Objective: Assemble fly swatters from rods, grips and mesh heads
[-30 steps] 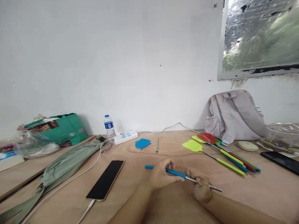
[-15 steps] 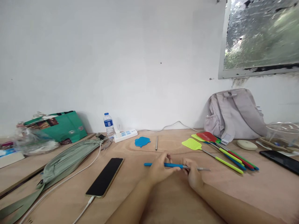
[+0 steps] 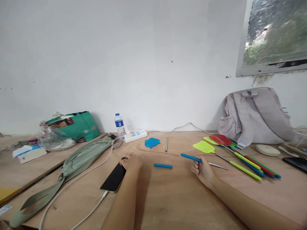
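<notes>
At the far right corner of a black smartphone [image 3: 113, 179], my left hand [image 3: 131, 163] rests with its fingers bent over the edge. My right hand [image 3: 203, 170] is closed round a fly swatter handle, its blue grip [image 3: 191, 157] pointing left and its thin metal rod [image 3: 218, 166] sticking out to the right. A short blue tube [image 3: 163, 165] lies on the table between my hands. Further back are a blue swatter head [image 3: 152, 142] and a loose metal tube [image 3: 166, 144], apart from each other.
Several fly swatters [image 3: 240, 161] lie at the right, before a grey backpack [image 3: 254, 118]. A white power strip [image 3: 135, 136] and a water bottle [image 3: 120, 125] stand by the wall. At left are a green bag [image 3: 81, 126], a strapped pouch [image 3: 86, 158] and a charging cable [image 3: 79, 174].
My left hand has left the blue grip and moved left onto the smartphone. The short blue tube now lies separately on the table. My right hand has shifted right with the handle. The view has turned left.
</notes>
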Available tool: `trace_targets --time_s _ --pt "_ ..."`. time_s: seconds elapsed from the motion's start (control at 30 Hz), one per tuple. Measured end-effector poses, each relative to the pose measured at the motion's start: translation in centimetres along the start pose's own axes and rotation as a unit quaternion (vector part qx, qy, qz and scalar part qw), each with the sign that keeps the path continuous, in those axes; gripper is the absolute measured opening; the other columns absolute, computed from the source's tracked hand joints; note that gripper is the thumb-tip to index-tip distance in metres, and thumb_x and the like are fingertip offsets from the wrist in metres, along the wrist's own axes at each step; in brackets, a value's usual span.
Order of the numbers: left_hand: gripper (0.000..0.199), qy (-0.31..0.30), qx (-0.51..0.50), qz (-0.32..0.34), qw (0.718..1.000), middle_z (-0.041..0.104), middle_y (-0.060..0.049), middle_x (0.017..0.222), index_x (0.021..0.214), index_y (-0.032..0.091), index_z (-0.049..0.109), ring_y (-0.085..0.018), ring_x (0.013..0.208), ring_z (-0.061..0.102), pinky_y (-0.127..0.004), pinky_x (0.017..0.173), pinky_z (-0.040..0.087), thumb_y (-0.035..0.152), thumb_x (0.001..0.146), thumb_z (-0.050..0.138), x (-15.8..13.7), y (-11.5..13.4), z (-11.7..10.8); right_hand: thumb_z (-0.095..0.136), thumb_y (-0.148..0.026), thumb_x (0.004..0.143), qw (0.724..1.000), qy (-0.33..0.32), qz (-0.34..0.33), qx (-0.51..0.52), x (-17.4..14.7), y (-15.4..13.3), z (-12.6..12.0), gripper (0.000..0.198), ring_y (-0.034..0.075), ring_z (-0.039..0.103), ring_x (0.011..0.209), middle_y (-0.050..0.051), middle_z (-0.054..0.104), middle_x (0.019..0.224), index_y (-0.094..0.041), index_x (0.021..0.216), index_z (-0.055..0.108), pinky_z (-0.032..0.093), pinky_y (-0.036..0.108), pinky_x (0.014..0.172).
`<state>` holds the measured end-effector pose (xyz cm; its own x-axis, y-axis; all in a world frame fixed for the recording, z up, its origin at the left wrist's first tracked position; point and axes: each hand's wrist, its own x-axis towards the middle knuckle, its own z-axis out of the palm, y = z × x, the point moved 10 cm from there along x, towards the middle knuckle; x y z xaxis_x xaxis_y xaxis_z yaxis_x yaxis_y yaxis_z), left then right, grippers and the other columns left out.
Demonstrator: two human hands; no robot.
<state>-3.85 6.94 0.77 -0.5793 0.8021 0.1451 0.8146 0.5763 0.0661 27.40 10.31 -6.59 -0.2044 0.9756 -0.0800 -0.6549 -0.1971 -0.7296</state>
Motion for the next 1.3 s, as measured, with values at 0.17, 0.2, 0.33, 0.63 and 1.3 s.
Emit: trace_targets --time_s 0.17,0.2,0.33,0.63,1.3 --pt "0.046 0.077 0.022 0.063 0.995 0.044 -0.023 0.117 0.113 0.005 0.046 -0.037 0.108 0.041 -0.043 0.087 0.022 0.033 0.077 0.038 -1.5 2.9 -0.7 0.044 -0.026 0.073 1.0 0.002 0.002 -0.003 -0.2 0.1 0.0 0.029 0.005 0.027 0.032 -0.005 0.035 0.039 -0.018 0.046 0.038 0.023 0.019 0.034" --pt "0.045 0.089 0.028 0.072 0.993 0.045 -0.021 0.116 0.113 0.006 0.047 -0.036 0.107 0.042 -0.042 0.087 0.022 0.033 0.077 0.039 -1.8 3.5 -0.7 0.044 -0.026 0.073 1.0 0.006 0.005 -0.001 -0.2 0.1 -0.1 0.029 0.005 0.027 0.032 -0.005 0.035 0.038 -0.018 0.046 0.038 0.023 0.019 0.034" --pt "0.041 0.092 0.038 0.085 0.991 0.048 -0.019 0.113 0.112 0.008 0.048 -0.032 0.103 0.045 -0.039 0.085 0.024 0.024 0.076 0.039 -2.0 4.3 -0.2 0.045 -0.028 0.072 1.0 0.011 0.011 0.008 -0.2 0.1 -0.2 0.03 0.005 0.027 0.032 -0.005 0.034 0.038 -0.018 0.045 0.038 0.022 0.02 0.034" --pt "0.034 0.119 0.023 0.108 0.987 0.05 -0.02 0.105 0.105 0.005 0.051 -0.033 0.098 0.046 -0.038 0.079 0.029 0.018 0.077 0.037 -1.5 4.0 -0.3 0.045 -0.028 0.071 1.0 -0.001 0.016 0.012 0.3 0.4 -0.3 0.028 0.005 0.027 0.032 -0.004 0.034 0.038 -0.018 0.046 0.038 0.02 0.02 0.035" --pt "0.059 -0.138 -0.399 -0.034 0.906 0.06 -0.008 0.102 0.104 0.018 0.043 -0.024 0.098 0.056 -0.032 0.082 0.043 0.057 0.061 0.053 -4.1 -15.9 1.2 0.046 -0.024 0.071 0.997 -0.007 0.042 0.057 0.5 0.9 -0.6 0.026 0.006 0.029 0.034 -0.004 0.035 0.04 -0.019 0.047 0.035 0.025 0.022 0.036"
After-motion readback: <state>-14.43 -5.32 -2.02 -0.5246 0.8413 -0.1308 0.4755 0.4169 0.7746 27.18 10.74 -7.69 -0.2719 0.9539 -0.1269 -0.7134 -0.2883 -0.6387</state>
